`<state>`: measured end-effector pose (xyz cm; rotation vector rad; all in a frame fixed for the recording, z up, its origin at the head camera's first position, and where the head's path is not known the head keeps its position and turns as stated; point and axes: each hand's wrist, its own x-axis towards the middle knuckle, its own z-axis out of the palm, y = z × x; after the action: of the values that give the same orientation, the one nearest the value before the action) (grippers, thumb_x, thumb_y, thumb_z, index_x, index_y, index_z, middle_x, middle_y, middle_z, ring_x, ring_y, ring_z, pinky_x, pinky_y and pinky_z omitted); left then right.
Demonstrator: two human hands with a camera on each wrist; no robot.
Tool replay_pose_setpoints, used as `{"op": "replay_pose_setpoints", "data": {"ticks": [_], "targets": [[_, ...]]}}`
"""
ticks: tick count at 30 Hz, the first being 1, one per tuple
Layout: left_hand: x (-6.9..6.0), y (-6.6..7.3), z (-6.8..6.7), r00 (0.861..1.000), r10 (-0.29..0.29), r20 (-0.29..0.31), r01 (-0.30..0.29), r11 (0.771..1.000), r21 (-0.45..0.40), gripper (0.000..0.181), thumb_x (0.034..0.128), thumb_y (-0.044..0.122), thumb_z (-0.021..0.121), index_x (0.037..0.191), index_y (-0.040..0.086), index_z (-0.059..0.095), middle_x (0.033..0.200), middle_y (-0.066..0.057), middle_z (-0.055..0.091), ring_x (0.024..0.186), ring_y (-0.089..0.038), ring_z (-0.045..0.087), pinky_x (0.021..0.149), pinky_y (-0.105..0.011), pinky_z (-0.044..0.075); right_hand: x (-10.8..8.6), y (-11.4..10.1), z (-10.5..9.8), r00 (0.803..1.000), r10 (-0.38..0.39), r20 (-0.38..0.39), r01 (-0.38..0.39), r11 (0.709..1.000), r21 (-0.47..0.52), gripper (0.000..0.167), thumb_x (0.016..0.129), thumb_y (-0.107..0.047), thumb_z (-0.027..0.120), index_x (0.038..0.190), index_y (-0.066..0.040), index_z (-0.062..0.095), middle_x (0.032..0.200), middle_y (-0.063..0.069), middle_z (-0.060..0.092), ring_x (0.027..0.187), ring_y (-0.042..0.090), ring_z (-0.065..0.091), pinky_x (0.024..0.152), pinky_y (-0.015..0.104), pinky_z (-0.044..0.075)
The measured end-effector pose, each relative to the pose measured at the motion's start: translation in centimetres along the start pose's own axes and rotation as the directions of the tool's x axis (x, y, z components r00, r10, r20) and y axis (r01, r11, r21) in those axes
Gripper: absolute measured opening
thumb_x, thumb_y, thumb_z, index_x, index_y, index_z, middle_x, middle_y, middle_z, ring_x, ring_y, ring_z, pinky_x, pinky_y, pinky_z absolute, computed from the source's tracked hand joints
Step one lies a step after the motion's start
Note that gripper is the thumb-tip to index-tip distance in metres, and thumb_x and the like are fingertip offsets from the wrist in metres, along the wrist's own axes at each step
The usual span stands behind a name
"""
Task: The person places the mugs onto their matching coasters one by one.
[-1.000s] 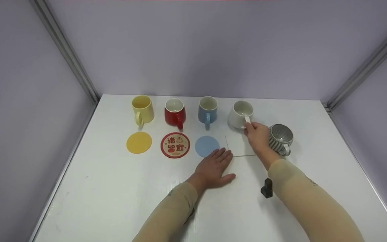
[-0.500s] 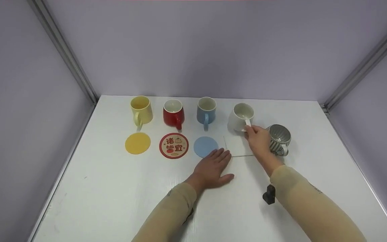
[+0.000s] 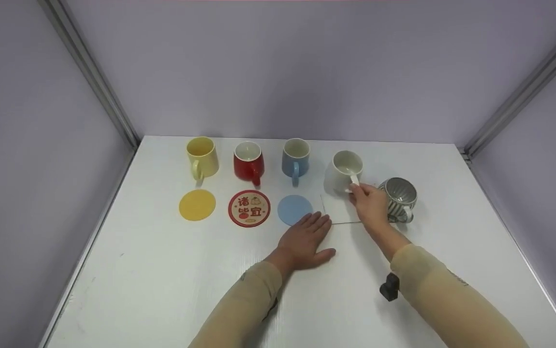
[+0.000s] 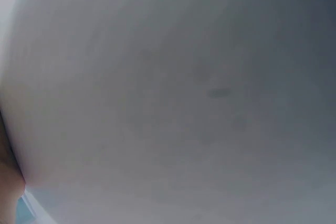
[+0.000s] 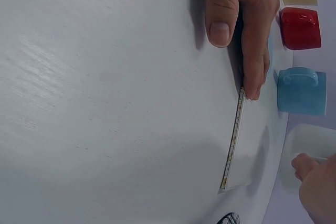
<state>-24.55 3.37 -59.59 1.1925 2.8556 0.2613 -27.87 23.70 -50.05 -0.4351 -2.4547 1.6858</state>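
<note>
In the head view my right hand (image 3: 371, 205) pinches the handle of a white mug (image 3: 341, 176), upright behind a thin white square (image 3: 343, 210). Whether the mug touches the table cannot be told. My left hand (image 3: 304, 241) lies flat, fingers straight, its fingertips at the square's left front corner and beside a blue round coaster (image 3: 294, 209). The right wrist view shows the square's patterned front edge (image 5: 232, 140), my left hand (image 5: 247, 19) at one end and my right hand (image 5: 320, 187) at the white mug (image 5: 299, 140).
A yellow mug (image 3: 202, 159), a red mug (image 3: 248, 166) and a blue mug (image 3: 295, 162) stand along the back. A yellow coaster (image 3: 197, 205) and a red-rimmed coaster (image 3: 249, 208) lie in front. A striped mug (image 3: 396, 203) stands just right of my right hand.
My right hand has brought the white mug slightly towards the front, closer to the square. My left hand has stayed in place on the table.
</note>
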Motion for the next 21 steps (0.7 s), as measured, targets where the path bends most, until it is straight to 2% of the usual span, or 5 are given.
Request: {"op": "replay_pose_setpoints", "data": {"ticks": [13,21], "targets": [[-0.2,0.1,-0.3,1.0,0.008,-0.008,-0.008,1.0,-0.016,0.084,0.1063,0.069,0.027,0.17,0.014,0.025,0.176,0.0,0.02,0.163,-0.019,0.013,0.13,-0.033,0.008,-0.9,0.8,-0.7,0.999,0.033,0.015,-0.032,0.999,-0.005,0.036,0.11,-0.024,0.062,0.13,0.005,0.072,0.126,0.023,0.072,0.114,0.027,0.072,0.091,0.022,0.059],[-0.1,0.1,-0.2,1.0,-0.003,-0.018,0.003,1.0,0.0,0.083,0.1063,0.068,0.028,0.17,0.014,0.027,0.175,0.001,0.024,0.162,-0.019,0.016,0.131,-0.032,0.009,-1.5,1.0,-1.1,0.999,0.029,0.036,-0.03,0.999,0.03,0.038,0.11,-0.022,0.062,0.13,0.008,0.069,0.131,0.026,0.07,0.123,0.032,0.07,0.094,0.022,0.057]]}}
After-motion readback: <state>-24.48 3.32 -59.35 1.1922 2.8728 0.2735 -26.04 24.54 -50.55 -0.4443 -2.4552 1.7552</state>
